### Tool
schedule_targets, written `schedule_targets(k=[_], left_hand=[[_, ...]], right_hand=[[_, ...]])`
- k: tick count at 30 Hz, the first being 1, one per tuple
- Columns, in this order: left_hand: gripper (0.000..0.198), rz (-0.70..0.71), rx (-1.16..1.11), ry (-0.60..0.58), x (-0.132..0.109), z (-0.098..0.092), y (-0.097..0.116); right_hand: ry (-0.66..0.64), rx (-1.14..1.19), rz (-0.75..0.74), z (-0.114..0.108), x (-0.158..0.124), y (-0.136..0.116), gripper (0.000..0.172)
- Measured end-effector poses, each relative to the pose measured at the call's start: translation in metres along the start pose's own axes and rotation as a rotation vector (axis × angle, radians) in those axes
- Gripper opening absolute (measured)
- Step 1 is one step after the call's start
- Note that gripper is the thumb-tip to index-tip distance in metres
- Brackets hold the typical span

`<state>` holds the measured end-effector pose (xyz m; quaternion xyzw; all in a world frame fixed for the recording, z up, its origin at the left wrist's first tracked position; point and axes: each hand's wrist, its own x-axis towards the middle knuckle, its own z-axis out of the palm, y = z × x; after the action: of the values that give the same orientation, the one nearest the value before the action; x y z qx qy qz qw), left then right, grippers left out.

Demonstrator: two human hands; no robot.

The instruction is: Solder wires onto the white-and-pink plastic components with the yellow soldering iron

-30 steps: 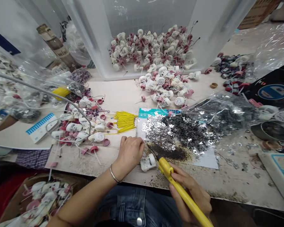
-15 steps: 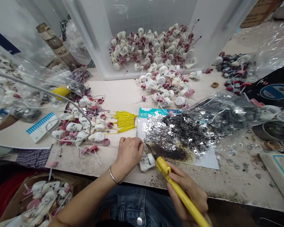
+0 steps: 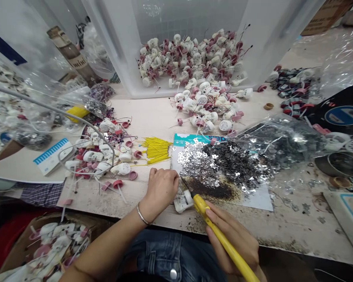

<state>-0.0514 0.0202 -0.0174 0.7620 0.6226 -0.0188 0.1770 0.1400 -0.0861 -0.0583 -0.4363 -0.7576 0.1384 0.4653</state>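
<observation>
My left hand (image 3: 162,188) is closed in a pinch just left of the metal tabs, its wrist bent over the table edge. What its fingertips hold is too small or hidden to make out. My right hand (image 3: 233,237) grips a yellow-handled soldering iron (image 3: 211,225). The iron's thin dark tip points up and left, close to the left fingertips. Under the tip lies a white plastic housing (image 3: 182,201), by the table edge. Small shiny metal tabs (image 3: 195,160) and darker ones (image 3: 235,164) are heaped on a flat sheet (image 3: 257,199), with dark brown powder (image 3: 208,189) in front.
Yellow wires (image 3: 157,149) lie left of the tabs. White and pink plastic parts (image 3: 101,152) are piled further left. More fill a translucent bin (image 3: 126,74) at the back and spill forward. A cardboard box (image 3: 17,244) of parts stands below left. Clear plastic bags (image 3: 282,137) lie to the right.
My right fingers have shifted slightly on the iron's handle, which has turned a little. My left hand stays in nearly the same place. The whole view has moved slightly.
</observation>
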Motion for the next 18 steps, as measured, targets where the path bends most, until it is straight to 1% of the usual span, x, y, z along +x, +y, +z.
schedule_targets(k=[3,4,5,6,8,9,11,13,15,18], left_hand=[[0.023,-0.002,0.001,-0.002,0.000,-0.001,0.000],[0.023,-0.003,0.001,-0.003,0.000,-0.002,0.000],[0.023,-0.005,0.001,-0.003,0.001,-0.002,0.000],[0.023,-0.006,0.001,-0.004,0.001,-0.003,0.001],[0.022,-0.011,0.005,-0.009,0.000,-0.004,0.002],[0.023,-0.013,0.008,-0.015,-0.001,-0.004,0.003],[0.024,-0.007,0.013,-0.033,-0.003,-0.004,0.005],[0.024,0.030,0.001,-0.080,-0.007,-0.004,0.006],[0.022,0.086,-0.024,-0.138,-0.012,-0.003,0.008],[0.020,0.140,-0.053,-0.187,-0.016,-0.003,0.008]], right_hand=[[0.095,0.044,0.028,0.006,0.004,-0.001,0.058],[0.134,0.060,0.050,0.011,0.006,-0.002,0.056],[0.168,0.070,0.079,0.017,0.009,-0.002,0.049],[0.194,0.072,0.106,0.024,0.013,-0.004,0.038],[0.214,0.045,0.144,0.038,0.020,-0.006,0.018],[0.211,0.025,0.145,0.045,0.022,-0.007,0.013],[0.193,-0.014,0.128,0.052,0.024,-0.008,0.012],[0.171,-0.039,0.116,0.053,0.023,-0.009,0.013],[0.163,-0.063,0.107,0.046,0.020,-0.008,0.013],[0.211,-0.123,0.095,0.032,0.018,0.004,0.015]])
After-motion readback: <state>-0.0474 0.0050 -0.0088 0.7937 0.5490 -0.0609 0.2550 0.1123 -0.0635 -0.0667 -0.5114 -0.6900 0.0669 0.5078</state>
